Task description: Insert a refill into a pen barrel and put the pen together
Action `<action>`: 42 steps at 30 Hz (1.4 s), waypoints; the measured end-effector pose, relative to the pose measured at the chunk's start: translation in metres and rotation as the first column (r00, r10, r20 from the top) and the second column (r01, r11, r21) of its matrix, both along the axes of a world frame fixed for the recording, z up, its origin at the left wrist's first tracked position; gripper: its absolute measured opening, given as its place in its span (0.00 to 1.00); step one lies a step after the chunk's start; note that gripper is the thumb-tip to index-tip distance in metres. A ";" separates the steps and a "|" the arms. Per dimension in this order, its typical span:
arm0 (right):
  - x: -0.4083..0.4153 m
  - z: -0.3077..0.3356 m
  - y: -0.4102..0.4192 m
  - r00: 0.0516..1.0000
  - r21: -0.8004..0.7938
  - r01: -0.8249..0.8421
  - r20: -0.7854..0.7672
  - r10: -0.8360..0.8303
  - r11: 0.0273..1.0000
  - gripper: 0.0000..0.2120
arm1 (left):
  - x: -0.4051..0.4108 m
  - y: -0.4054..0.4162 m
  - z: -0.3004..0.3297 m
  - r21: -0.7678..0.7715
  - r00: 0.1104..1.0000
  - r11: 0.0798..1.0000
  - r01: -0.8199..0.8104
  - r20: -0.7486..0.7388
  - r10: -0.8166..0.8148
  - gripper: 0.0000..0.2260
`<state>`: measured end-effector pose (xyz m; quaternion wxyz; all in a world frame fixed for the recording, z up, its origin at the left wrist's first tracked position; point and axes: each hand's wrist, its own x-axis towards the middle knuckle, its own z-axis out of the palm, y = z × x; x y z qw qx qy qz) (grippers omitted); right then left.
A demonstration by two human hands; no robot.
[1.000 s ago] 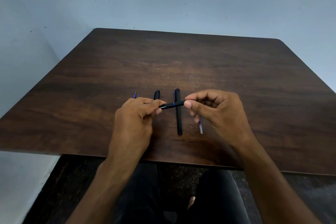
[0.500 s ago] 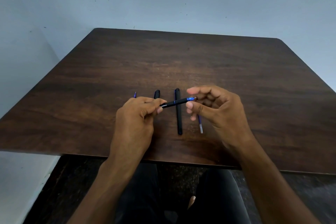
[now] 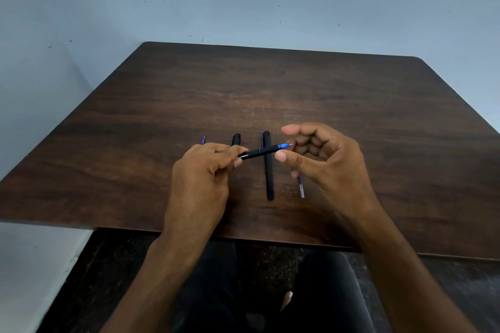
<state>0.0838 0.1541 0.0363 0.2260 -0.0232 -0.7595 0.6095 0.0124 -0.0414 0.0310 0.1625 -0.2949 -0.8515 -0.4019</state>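
Above the dark wooden counter [image 3: 351, 121], the left hand [image 3: 201, 178] pinches a slim black pen barrel with a blue tip [image 3: 263, 151]; the right hand [image 3: 322, 159] hovers loosely curled, holding nothing. Keep the barrel level and the grip steady.

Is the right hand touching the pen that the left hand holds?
No, the right hand is apart from the pen, whose blue tip points into the gap between its thumb and fingers, while the left hand alone grips it.
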 end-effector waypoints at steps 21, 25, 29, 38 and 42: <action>0.002 0.005 -0.002 0.999 0.043 -0.008 -0.037 0.010 0.999 0.09 | 0.003 -0.003 -0.002 0.035 1.000 0.999 0.015 0.017 -0.016 0.13; 0.002 0.008 -0.003 0.999 0.154 0.024 -0.041 -0.018 0.988 0.07 | 0.003 -0.004 0.001 0.019 0.999 1.000 0.007 0.034 -0.008 0.13; 0.002 0.009 -0.005 0.998 0.169 0.047 -0.052 -0.039 0.984 0.07 | 0.004 -0.005 0.003 0.024 0.999 1.000 0.009 0.038 -0.010 0.12; -0.001 0.010 -0.010 0.995 0.164 0.080 -0.071 -0.070 0.983 0.08 | 0.009 -0.008 0.004 0.057 0.999 0.998 -0.028 0.021 0.027 0.11; -0.007 0.010 -0.012 0.995 0.112 0.098 -0.045 -0.093 0.989 0.08 | 0.006 -0.011 0.004 0.029 0.999 0.998 -0.051 0.001 0.051 0.11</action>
